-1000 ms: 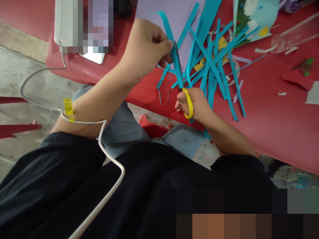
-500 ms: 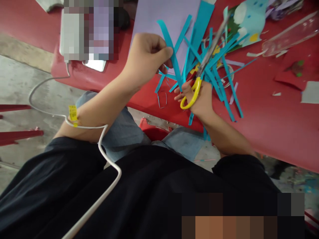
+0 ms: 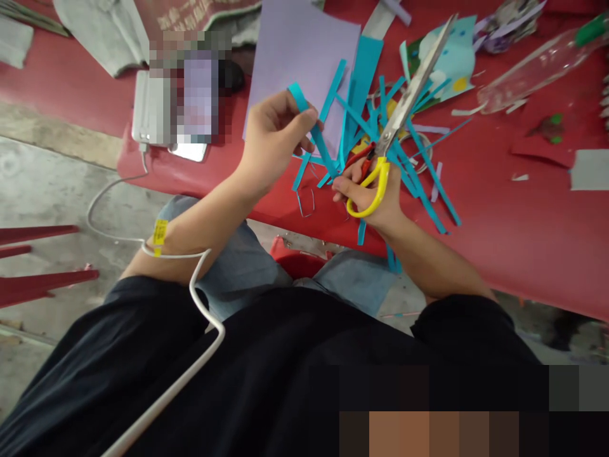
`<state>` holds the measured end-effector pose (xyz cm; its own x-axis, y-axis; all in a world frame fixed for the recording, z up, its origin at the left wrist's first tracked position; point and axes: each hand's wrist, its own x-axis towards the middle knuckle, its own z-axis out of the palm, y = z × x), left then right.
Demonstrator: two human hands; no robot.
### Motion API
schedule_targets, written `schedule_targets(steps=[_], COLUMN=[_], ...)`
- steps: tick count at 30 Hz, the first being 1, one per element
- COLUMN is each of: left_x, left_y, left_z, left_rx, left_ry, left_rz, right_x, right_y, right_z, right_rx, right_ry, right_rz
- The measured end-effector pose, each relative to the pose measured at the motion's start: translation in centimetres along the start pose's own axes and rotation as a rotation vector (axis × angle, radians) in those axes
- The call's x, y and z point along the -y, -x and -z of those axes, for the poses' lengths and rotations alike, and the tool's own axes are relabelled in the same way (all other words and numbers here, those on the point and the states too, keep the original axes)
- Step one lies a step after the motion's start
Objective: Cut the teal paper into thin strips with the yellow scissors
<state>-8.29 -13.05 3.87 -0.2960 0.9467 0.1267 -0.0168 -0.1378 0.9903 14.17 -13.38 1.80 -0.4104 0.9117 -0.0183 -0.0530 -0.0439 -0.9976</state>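
Now, compared with one second back, the scissors have swung off the strip; then the blades lay along it, pointing towards the left hand; now they point up and away to the right, over the loose strips, and look closed together.

Left fingers pinch the strip near its upper end, which curls above the thumb; same grip as before, though the hand sits lower in the view; strip slants down between the two hands, above the near edge of the table. Right hand keeps the yellow handle hooked over it; its thumb and fingertips are now closed on the strip's lower end; a red piece shows beside those fingers, partly hidden, kind unclear.

Loose strips lie crossed in a heap, some over a tape ring; purple paper lies beyond the left hand, wide blue sheet along its right side; painted sheet and clear bottle farther right; the bottle's green cap has come into view; so has a grey cloth at upper left, the whole view having shifted.
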Motion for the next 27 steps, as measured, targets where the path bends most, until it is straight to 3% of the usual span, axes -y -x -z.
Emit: schedule_targets(steps=[4, 9, 15, 23, 25, 27], left_x=[-0.1, 1.1, 0.0, -3.1, -4.0, -4.7], left_y=[-1.2, -3.1, -2.5, 0.7, 1.4, 1.9], left_z=[1.6, 3.7, 3.1, 1.4, 1.2, 1.2], left_rx=[-0.102, -0.207, -0.290, -0.121, 0.006, 0.218], left_ry=[0.019, 0.013, -0.018, 0.023, 0.148, 0.300], left_rz=[-0.039, -0.084, -0.177, -0.284, -0.284, -0.237], right_x=[-0.2, 0.3, 0.0, -1.5, -1.5, -1.3], right_y=[-0.7, -2.5, -5.4, -9.6, -10.2, -10.4], right_z=[0.7, 2.1, 4.5, 8.5, 9.6, 10.4], right_rx=[-0.003, -0.120, -0.359, -0.613, -0.621, -0.615], right_ry=[-0.028, -0.068, -0.115, -0.134, -0.127, -0.089], right_rz=[0.023, 0.163, 0.343, 0.615, 0.657, 0.651])
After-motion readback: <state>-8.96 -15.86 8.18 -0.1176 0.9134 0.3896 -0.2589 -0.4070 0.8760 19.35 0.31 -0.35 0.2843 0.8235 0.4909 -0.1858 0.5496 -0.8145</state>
